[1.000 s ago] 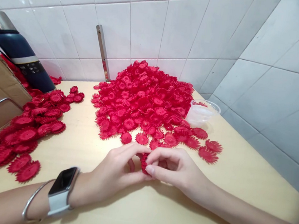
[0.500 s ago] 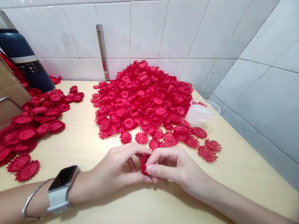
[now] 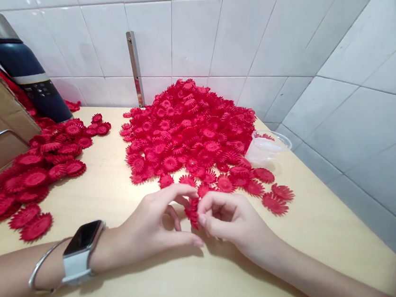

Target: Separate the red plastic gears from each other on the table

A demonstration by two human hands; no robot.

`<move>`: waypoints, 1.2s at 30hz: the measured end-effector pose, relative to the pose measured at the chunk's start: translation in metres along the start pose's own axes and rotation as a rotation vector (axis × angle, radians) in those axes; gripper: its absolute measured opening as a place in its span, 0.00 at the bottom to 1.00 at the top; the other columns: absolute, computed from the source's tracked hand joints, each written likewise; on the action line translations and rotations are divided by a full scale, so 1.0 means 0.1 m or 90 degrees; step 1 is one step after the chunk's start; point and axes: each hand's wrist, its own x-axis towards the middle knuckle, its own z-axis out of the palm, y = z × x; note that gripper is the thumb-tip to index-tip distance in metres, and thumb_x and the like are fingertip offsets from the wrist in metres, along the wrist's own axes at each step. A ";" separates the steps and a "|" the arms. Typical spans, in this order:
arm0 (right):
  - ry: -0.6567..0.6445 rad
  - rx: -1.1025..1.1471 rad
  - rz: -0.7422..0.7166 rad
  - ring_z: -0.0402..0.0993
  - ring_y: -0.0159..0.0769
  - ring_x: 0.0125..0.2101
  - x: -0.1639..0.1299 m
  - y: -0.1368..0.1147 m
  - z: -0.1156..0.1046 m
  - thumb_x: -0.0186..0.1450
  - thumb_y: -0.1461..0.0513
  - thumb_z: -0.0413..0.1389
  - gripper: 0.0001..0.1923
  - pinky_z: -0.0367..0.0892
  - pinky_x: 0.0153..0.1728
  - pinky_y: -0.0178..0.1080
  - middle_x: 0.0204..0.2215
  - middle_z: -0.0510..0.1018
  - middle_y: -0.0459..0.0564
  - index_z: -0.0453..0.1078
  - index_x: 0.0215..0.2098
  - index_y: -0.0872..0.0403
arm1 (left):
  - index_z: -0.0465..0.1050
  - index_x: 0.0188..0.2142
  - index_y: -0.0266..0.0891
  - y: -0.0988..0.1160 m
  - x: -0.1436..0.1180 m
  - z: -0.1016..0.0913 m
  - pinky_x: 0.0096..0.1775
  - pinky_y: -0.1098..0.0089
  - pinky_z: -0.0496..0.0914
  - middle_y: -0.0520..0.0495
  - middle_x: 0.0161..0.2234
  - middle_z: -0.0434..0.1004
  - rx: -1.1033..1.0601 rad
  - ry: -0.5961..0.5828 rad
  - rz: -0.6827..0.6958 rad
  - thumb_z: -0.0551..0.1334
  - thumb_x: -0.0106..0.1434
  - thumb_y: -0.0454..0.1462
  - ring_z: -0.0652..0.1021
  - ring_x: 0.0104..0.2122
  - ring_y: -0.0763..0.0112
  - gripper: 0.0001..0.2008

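head view: right hand (image 3: pixel 233 219) pinches the small red toothed plastic flower disc (image 3: pixel 193 211); left hand (image 3: pixel 153 227), at 9 o'clock, fingers loosely parted, steadies its edge.

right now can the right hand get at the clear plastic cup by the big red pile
Probably yes. The right hand is pinching a red flower piece, so it isn't free, but only bare table and a few flat loose pieces lie between it and the clear cup.
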 end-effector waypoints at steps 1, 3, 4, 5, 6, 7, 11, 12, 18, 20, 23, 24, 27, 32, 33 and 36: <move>0.018 -0.006 -0.012 0.58 0.20 0.16 0.00 0.01 0.00 0.50 0.74 0.52 0.07 0.54 0.17 0.25 0.14 0.65 0.38 0.64 0.21 0.57 | 0.60 0.43 0.40 0.00 0.00 0.00 0.31 0.72 0.72 0.47 0.40 0.69 -0.008 0.028 0.000 0.65 0.49 0.38 0.74 0.28 0.75 0.23; 0.039 -0.027 -0.028 0.57 0.21 0.16 -0.01 0.02 0.00 0.50 0.73 0.52 0.07 0.54 0.17 0.25 0.15 0.65 0.38 0.63 0.21 0.57 | 0.62 0.36 0.39 0.00 0.00 -0.01 0.33 0.71 0.71 0.46 0.41 0.67 0.008 0.070 0.016 0.65 0.50 0.39 0.74 0.32 0.72 0.16; 0.040 -0.040 -0.031 0.57 0.21 0.17 -0.01 0.02 0.01 0.50 0.73 0.53 0.06 0.54 0.18 0.26 0.16 0.65 0.39 0.63 0.21 0.57 | 0.63 0.32 0.38 0.01 0.01 -0.01 0.35 0.71 0.71 0.46 0.40 0.67 0.036 0.077 0.029 0.64 0.51 0.38 0.73 0.35 0.70 0.12; 0.037 -0.053 -0.032 0.58 0.21 0.18 -0.02 0.02 0.01 0.50 0.72 0.53 0.05 0.54 0.18 0.26 0.16 0.65 0.39 0.63 0.21 0.57 | 0.64 0.28 0.37 0.02 0.01 -0.02 0.37 0.70 0.70 0.46 0.39 0.67 0.070 0.075 0.043 0.63 0.52 0.38 0.72 0.38 0.69 0.09; 0.033 -0.064 -0.032 0.58 0.22 0.18 -0.02 0.02 0.01 0.51 0.71 0.53 0.04 0.54 0.19 0.26 0.16 0.65 0.39 0.63 0.22 0.57 | 0.65 0.25 0.37 0.03 0.01 -0.03 0.39 0.70 0.69 0.46 0.38 0.67 0.102 0.066 0.057 0.62 0.53 0.37 0.71 0.39 0.68 0.07; 0.026 -0.072 -0.030 0.58 0.22 0.18 -0.02 0.02 0.01 0.52 0.70 0.53 0.04 0.55 0.19 0.27 0.17 0.65 0.40 0.63 0.22 0.57 | 0.66 0.25 0.36 0.04 0.01 -0.03 0.39 0.71 0.68 0.46 0.38 0.67 0.125 0.054 0.069 0.61 0.54 0.36 0.71 0.40 0.68 0.06; 0.007 -0.082 -0.010 0.59 0.23 0.19 -0.03 0.02 0.01 0.52 0.69 0.54 0.04 0.57 0.20 0.27 0.16 0.66 0.40 0.63 0.21 0.57 | 0.68 0.28 0.36 0.05 0.00 -0.04 0.38 0.72 0.67 0.46 0.39 0.67 0.143 0.003 0.099 0.55 0.57 0.30 0.71 0.35 0.73 0.05; 0.005 -0.081 -0.005 0.60 0.23 0.19 -0.02 0.02 0.01 0.51 0.70 0.54 0.04 0.57 0.20 0.27 0.16 0.66 0.40 0.63 0.21 0.57 | 0.68 0.28 0.36 0.05 0.00 -0.04 0.38 0.72 0.66 0.46 0.39 0.67 0.146 -0.002 0.105 0.54 0.57 0.28 0.71 0.36 0.73 0.06; 0.039 -0.008 -0.021 0.57 0.21 0.15 -0.01 0.00 0.00 0.48 0.72 0.51 0.06 0.53 0.16 0.26 0.13 0.65 0.38 0.62 0.19 0.57 | 0.68 0.25 0.36 0.04 0.02 -0.03 0.38 0.74 0.65 0.48 0.37 0.66 0.186 0.045 0.095 0.53 0.57 0.27 0.70 0.36 0.74 0.08; 0.052 0.005 -0.028 0.57 0.21 0.14 -0.01 0.00 -0.01 0.47 0.72 0.50 0.06 0.53 0.15 0.26 0.13 0.65 0.38 0.62 0.19 0.57 | 0.68 0.25 0.36 0.04 0.01 -0.03 0.37 0.74 0.64 0.48 0.36 0.66 0.199 0.063 0.080 0.53 0.56 0.27 0.70 0.35 0.74 0.09; 0.067 0.000 -0.025 0.57 0.21 0.14 0.00 0.00 -0.02 0.46 0.72 0.50 0.05 0.52 0.15 0.26 0.12 0.66 0.39 0.62 0.18 0.57 | 0.68 0.23 0.35 0.04 0.02 -0.03 0.36 0.73 0.64 0.49 0.36 0.65 0.211 0.091 0.059 0.53 0.55 0.26 0.70 0.34 0.73 0.09; 0.071 -0.006 -0.023 0.57 0.21 0.14 0.00 0.01 -0.02 0.46 0.72 0.50 0.05 0.52 0.14 0.26 0.12 0.66 0.39 0.62 0.18 0.57 | 0.67 0.23 0.35 0.04 0.02 -0.03 0.36 0.73 0.64 0.49 0.36 0.65 0.213 0.103 0.054 0.53 0.54 0.26 0.70 0.34 0.73 0.09; 0.072 -0.025 -0.010 0.56 0.21 0.14 0.00 0.02 -0.03 0.45 0.71 0.50 0.04 0.52 0.14 0.26 0.12 0.65 0.39 0.63 0.18 0.58 | 0.64 0.21 0.35 0.01 0.03 -0.03 0.36 0.73 0.64 0.49 0.36 0.65 0.219 0.126 0.047 0.54 0.53 0.26 0.70 0.35 0.72 0.08; 0.059 -0.036 -0.007 0.56 0.21 0.14 0.00 0.03 -0.04 0.45 0.71 0.50 0.04 0.52 0.15 0.26 0.12 0.64 0.39 0.63 0.18 0.58 | 0.62 0.21 0.36 0.00 0.02 -0.02 0.37 0.72 0.64 0.49 0.36 0.64 0.237 0.138 0.066 0.54 0.53 0.26 0.70 0.35 0.73 0.08; 0.054 -0.038 -0.010 0.56 0.21 0.14 0.00 0.03 -0.04 0.45 0.71 0.50 0.04 0.52 0.15 0.26 0.12 0.64 0.39 0.63 0.18 0.58 | 0.62 0.21 0.36 0.00 0.02 -0.02 0.37 0.73 0.64 0.49 0.36 0.64 0.240 0.139 0.071 0.54 0.53 0.26 0.70 0.35 0.73 0.08; 0.040 -0.051 -0.019 0.56 0.21 0.15 -0.02 0.03 -0.04 0.47 0.71 0.50 0.04 0.52 0.16 0.27 0.13 0.63 0.39 0.62 0.19 0.57 | 0.62 0.21 0.36 0.00 0.00 -0.03 0.37 0.72 0.65 0.49 0.36 0.65 0.242 0.138 0.082 0.54 0.54 0.26 0.70 0.36 0.73 0.08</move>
